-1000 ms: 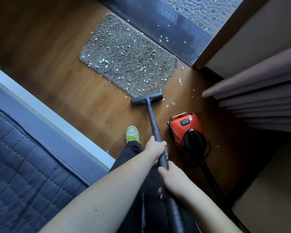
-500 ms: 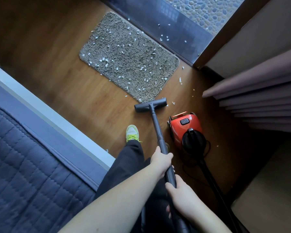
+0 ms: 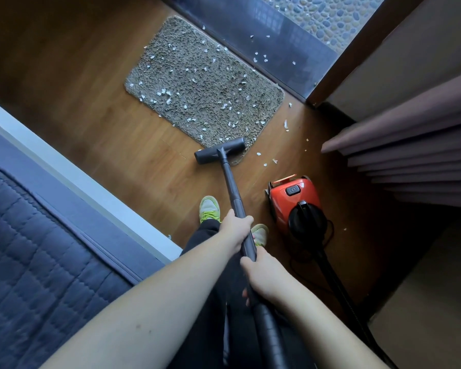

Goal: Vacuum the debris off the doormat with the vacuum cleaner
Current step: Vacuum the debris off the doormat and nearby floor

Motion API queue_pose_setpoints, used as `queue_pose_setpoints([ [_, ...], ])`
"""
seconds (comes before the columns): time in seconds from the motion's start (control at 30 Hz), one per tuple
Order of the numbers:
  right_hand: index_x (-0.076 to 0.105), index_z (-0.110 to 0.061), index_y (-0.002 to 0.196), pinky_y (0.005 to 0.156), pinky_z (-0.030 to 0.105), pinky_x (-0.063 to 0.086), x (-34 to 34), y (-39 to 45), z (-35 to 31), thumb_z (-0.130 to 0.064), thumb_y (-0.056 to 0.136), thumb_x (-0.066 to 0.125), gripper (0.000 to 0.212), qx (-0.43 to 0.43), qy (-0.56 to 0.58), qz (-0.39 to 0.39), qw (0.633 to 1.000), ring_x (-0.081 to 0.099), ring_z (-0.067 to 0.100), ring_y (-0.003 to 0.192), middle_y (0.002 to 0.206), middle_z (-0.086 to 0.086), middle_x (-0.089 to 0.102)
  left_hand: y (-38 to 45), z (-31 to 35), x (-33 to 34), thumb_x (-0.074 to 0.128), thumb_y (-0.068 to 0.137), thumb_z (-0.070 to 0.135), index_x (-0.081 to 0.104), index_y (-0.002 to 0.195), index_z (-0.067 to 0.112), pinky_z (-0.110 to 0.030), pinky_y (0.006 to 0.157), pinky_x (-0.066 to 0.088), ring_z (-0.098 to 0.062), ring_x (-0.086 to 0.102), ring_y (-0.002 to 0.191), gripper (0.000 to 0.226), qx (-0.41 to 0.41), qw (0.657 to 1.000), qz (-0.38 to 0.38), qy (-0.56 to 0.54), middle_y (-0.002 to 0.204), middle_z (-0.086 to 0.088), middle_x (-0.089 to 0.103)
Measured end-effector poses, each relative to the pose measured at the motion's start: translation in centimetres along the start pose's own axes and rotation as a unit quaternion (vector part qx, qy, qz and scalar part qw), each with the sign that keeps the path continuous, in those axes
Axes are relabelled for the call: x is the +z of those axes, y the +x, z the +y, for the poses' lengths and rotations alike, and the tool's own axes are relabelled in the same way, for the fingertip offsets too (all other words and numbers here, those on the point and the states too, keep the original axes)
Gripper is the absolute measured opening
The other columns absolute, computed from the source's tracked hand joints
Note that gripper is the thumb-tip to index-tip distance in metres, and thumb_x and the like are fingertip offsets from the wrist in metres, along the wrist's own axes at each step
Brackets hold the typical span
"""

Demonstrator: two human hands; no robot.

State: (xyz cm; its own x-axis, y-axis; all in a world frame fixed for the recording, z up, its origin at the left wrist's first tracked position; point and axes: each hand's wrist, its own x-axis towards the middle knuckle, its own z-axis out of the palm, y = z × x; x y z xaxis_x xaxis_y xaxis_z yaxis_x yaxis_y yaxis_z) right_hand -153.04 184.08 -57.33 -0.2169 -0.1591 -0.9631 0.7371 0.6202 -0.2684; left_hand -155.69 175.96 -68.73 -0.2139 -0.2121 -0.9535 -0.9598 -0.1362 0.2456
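A grey-brown shaggy doormat (image 3: 202, 83) lies on the wooden floor by a dark threshold, strewn with several white scraps of debris (image 3: 163, 93). The dark floor nozzle (image 3: 219, 154) rests across the mat's near corner. Its black wand (image 3: 233, 191) runs back to me. My left hand (image 3: 234, 227) grips the wand higher up; my right hand (image 3: 261, 272) grips it just behind, where the ribbed hose (image 3: 270, 336) begins. The red canister vacuum (image 3: 294, 199) stands on the floor to the right.
White scraps lie on the floor (image 3: 266, 161) right of the mat and on the dark threshold (image 3: 261, 41). A bed with a blue quilt (image 3: 37, 262) fills the left. Pleated curtains (image 3: 410, 155) hang at the right. My green shoes (image 3: 209, 209) stand behind the nozzle.
The nozzle was pulled back off the mat's edge half a second ago and has now slid forward onto the mat's near corner. Both hands stayed on the wand.
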Motion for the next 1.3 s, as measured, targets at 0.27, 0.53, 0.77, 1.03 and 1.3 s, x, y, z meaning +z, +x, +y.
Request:
queue_pose_setpoints([
  [0.27,0.042,-0.011,0.116,0.072,0.05,0.059,-0.4,-0.6,0.7,-0.03,0.087,0.043,0.034,0.013,-0.024,0.018,0.999,0.071,0.037,0.075,0.088,0.012,0.059,-0.8,-0.3,0.6,0.056,0.089,0.019,0.032,0.143,0.021,-0.05,0.072,0.061,-0.029,0.064,0.071,0.059,-0.036,0.999,-0.017,0.005,0.11,-0.02,0.058],
  [0.53,0.042,-0.014,0.116,0.045,0.036,0.055,-0.7,-3.3,3.2,-0.015,0.096,0.039,0.019,0.017,0.059,0.019,0.998,0.059,0.026,0.044,0.062,0.016,0.059,-3.4,-2.1,2.4,0.054,0.092,0.014,0.029,0.145,0.026,-0.041,0.059,0.059,-0.022,0.055,0.049,0.06,-0.049,0.997,-0.054,0.007,0.102,-0.018,0.059],
  [0.77,0.042,-0.017,0.119,0.04,0.029,0.05,-1.6,-4.3,3.5,-0.016,0.099,0.039,0.02,0.018,0.109,0.042,0.993,0.055,0.02,0.037,0.063,0.019,0.057,-3.2,-1.5,4.3,0.055,0.082,0.023,0.022,0.151,0.035,-0.043,0.061,0.062,-0.023,0.062,0.052,0.077,-0.034,0.995,-0.071,0.057,0.124,-0.019,0.058],
  [1.03,0.043,-0.003,0.107,0.035,0.023,0.042,-2.7,-3.5,3.6,-0.012,0.099,0.038,0.012,0.026,0.206,0.052,0.977,0.051,0.017,0.034,0.08,0.021,0.05,0.4,-2.1,7.3,0.052,0.063,0.036,0.039,0.122,0.027,-0.052,0.074,0.06,-0.042,0.07,0.09,0.062,-0.009,0.973,-0.083,0.217,0.109,-0.019,0.065],
  [1.3,0.044,-0.004,0.107,0.039,0.026,0.045,-2.4,-3.7,4.3,-0.013,0.099,0.039,0.012,0.037,0.256,0.04,0.965,0.053,0.02,0.041,0.086,0.018,0.051,-2.5,-0.9,6.7,0.057,0.072,0.029,0.046,0.115,0.017,-0.039,0.079,0.057,-0.037,0.066,0.091,0.046,0.014,0.959,-0.07,0.276,0.111,-0.017,0.063],
])
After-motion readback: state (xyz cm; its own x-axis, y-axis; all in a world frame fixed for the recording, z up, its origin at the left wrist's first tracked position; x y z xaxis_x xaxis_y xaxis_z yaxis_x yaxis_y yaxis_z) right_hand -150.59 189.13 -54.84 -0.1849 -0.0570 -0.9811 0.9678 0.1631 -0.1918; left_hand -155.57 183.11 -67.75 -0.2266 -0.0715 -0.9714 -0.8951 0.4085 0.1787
